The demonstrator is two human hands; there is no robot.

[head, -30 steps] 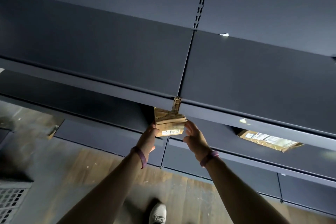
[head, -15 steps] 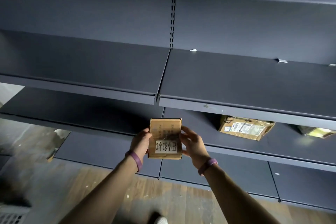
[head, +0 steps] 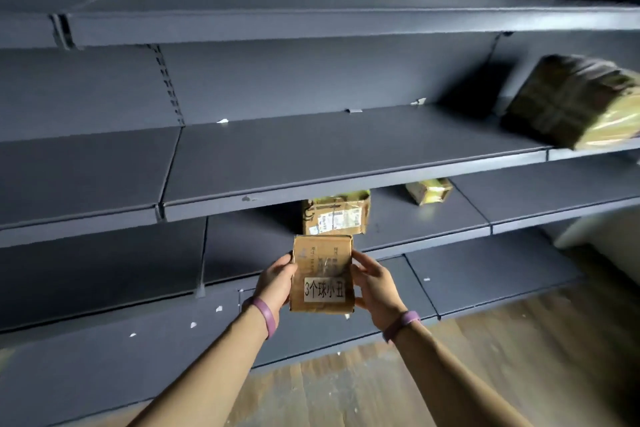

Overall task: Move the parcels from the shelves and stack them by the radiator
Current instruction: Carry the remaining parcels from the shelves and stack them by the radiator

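My left hand (head: 275, 282) and right hand (head: 375, 284) grip small brown parcel (head: 322, 260) by sides; white label (head: 324, 289) reads "3个球小丑". Second parcel (head: 336, 215) on shelf (head: 415, 222) just beyond hands, print unreadable.

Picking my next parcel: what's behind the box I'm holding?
A labelled brown parcel on the shelf, its top hidden by the shelf above. Anything directly behind the box is covered.
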